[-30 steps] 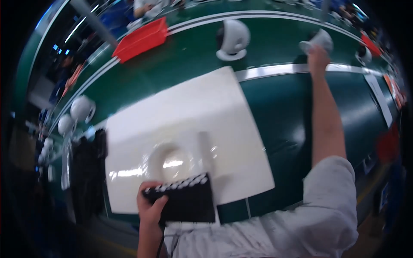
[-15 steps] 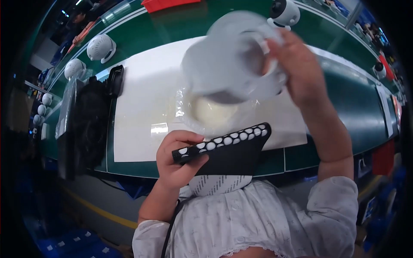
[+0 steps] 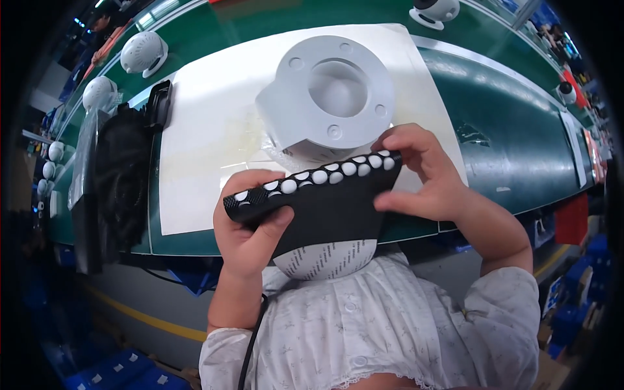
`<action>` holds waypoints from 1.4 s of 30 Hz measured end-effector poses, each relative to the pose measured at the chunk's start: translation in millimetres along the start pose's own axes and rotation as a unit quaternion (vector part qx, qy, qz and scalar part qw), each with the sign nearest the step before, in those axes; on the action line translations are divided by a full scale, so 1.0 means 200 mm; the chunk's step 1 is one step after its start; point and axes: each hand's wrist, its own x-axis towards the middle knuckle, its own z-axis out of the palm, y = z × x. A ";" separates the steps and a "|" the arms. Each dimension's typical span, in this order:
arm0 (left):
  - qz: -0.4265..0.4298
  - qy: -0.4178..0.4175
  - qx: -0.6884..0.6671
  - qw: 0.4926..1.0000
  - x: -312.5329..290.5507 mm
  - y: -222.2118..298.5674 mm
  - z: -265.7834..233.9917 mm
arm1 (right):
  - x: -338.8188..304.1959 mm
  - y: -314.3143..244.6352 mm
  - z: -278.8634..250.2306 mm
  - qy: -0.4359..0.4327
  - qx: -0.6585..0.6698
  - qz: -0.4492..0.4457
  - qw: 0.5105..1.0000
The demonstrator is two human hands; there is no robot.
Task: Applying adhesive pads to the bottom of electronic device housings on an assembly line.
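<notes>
My left hand (image 3: 250,224) grips the left end of a bent black sheet of white round pads (image 3: 318,177), with the thumb on its near face. The domed pads stand in rows along the sheet's upper fold, and a white printed backing (image 3: 325,259) shows at its lower edge. My right hand (image 3: 429,179) is at the sheet's right end. Its fingertips touch the top corner while the thumb is spread away below. Just beyond the sheet, a white plastic housing (image 3: 374,81) lies with its ring-shaped base up, showing a wide central hole and several small round recesses.
A white mat (image 3: 208,130) covers part of the green table (image 3: 500,117). Clear plastic film (image 3: 279,156) lies partly under the housing. Black items and bags (image 3: 123,175) are at the left. White rounded devices (image 3: 144,53) stand along the far side, another (image 3: 434,12) at the back right.
My right hand has set the white housing down on the mat, base up, and let go. It has come down to the right end of the pad sheet, which my left hand still holds.
</notes>
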 end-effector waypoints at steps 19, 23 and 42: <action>0.041 -0.025 0.175 0.983 0.02 0.00 -0.04 | 0.11 -0.04 0.02 0.054 -0.208 -0.085 0.973; 0.010 -0.014 0.178 0.984 0.01 0.01 -0.03 | 0.11 -0.03 0.02 0.033 -0.330 -0.228 0.915; 0.071 -0.071 0.214 0.972 0.04 0.00 -0.02 | 0.14 -0.05 0.11 0.016 -0.151 -0.239 0.959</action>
